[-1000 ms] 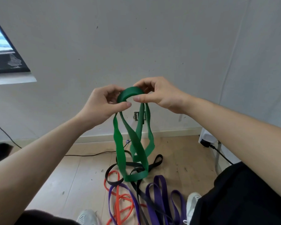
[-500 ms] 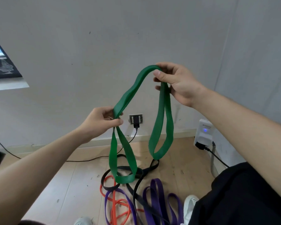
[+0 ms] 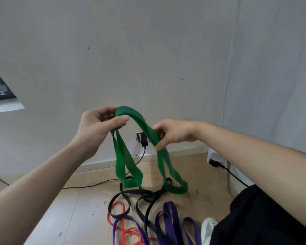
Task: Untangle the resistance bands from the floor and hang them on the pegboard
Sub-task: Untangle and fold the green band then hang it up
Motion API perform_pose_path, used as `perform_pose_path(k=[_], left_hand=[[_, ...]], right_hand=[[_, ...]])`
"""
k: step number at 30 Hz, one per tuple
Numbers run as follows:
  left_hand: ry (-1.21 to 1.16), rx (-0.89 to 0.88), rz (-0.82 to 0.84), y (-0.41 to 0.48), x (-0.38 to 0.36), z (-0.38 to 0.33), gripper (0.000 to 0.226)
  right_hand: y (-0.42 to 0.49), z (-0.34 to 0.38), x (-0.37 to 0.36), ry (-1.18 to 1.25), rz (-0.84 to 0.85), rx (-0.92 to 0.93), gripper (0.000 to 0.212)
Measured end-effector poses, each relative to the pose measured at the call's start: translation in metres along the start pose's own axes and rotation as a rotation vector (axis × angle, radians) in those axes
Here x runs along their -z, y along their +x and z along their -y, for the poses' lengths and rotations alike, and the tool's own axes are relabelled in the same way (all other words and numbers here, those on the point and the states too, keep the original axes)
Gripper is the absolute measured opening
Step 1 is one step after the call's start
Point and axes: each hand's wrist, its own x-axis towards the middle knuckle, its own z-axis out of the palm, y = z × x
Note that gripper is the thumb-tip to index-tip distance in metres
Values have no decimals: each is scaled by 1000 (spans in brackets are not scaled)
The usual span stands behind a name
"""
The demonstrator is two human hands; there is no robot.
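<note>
Green, the resistance band (image 3: pixel 140 121) was held up between the hands, arched crosswise: its crest was pinched by the left hand (image 3: pixel 97 126), the higher one, and its right flank was gripped by the right hand (image 3: pixel 175 133). Two loops were hung straight down toward the tangled bands (image 3: pixel 168 214) on the floor (image 3: pixel 74 209). No pegboard was seen.

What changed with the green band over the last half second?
The right hand came down the green resistance band from its top to its right side; the left hand rose and now pinches the top. Both kept hold. The black band, purple band and orange band stayed on the floor.
</note>
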Motion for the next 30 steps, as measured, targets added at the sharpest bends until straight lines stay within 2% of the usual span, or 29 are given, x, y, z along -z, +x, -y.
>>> perform_pose_path(k=[4, 6, 10, 14, 21, 26, 30], left_hand=[[62, -51, 89, -4, -19, 1, 42], [56, -59, 90, -3, -20, 3, 43], [79, -74, 59, -1, -16, 4, 39], [154, -63, 142, -1, -12, 5, 39], [343, 96, 254, -3, -10, 34, 10], [360, 113, 216, 1, -2, 46, 7], [299, 133, 114, 6, 5, 43, 13]], right_hand=[[5, 21, -9, 251, -123, 161, 40], [4, 32, -7, 330, -208, 234, 40], [-2, 43, 2, 238, -339, 284, 37], [-6, 49, 8, 244, -416, 333, 38], [-11, 58, 15, 479, -604, 465, 37], [-12, 50, 29, 642, -716, 461, 30], [-13, 31, 39, 581, -680, 361, 30]])
